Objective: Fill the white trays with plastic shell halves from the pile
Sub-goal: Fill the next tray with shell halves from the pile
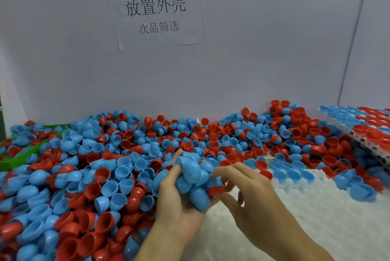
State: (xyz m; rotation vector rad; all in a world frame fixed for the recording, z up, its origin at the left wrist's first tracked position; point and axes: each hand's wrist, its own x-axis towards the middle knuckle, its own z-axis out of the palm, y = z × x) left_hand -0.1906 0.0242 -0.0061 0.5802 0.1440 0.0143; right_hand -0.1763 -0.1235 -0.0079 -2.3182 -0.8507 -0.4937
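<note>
A big pile of blue and red plastic shell halves (105, 155) covers the table from the left edge to the back wall. My left hand (177, 203) is cupped around a bunch of blue shell halves (194, 176) above the pile's right edge. My right hand (249, 193) sits just right of that bunch, its fingertips pinching a blue and red shell piece (216, 185) at the bunch's lower right. Below my hands lies a white tray (306, 218); a row of blue halves (293, 174) sits in its far cells.
A stack of filled white trays (369, 132) leans at the right, holding red and blue halves. A green bin (19, 159) lies half buried at the left. A grey wall with a paper sign (156, 11) stands right behind the pile.
</note>
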